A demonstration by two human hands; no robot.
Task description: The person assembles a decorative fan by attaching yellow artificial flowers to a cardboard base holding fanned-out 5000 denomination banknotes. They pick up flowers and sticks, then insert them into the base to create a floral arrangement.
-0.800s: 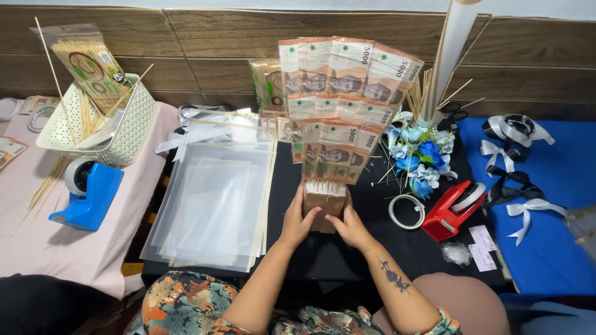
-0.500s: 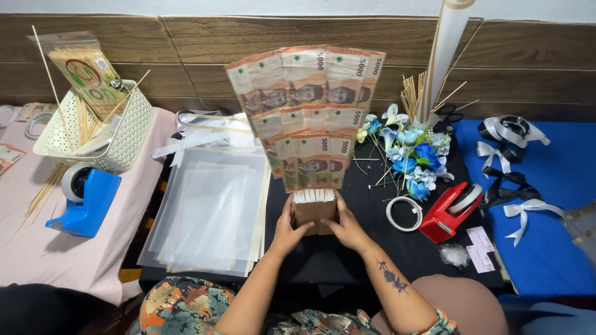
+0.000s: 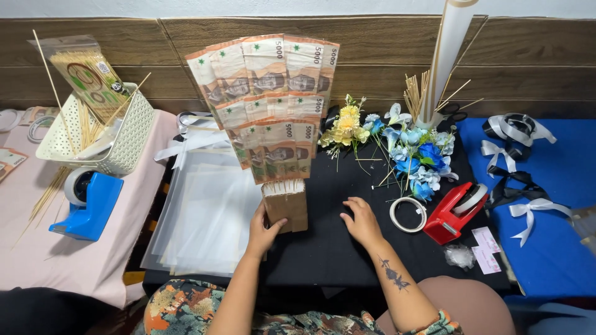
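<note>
At the centre of the frame, the left hand point(image 3: 266, 231) gripped the cardboard base point(image 3: 287, 205) of a banknote fan point(image 3: 270, 99). The right hand point(image 3: 361, 221) lay open and empty on the black cloth point(image 3: 323, 248), beside a tape ring point(image 3: 409, 214).

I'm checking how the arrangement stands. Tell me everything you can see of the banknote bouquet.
The banknote bouquet is a fan of tan paper notes in three overlapping tiers, widest at the top. They rise from a bundle of pale sticks set in a brown cardboard-like base. It stands upright on the black cloth, leaning slightly left. The left hand grips the base from the left; the right hand rests on the cloth, apart from it.
</note>
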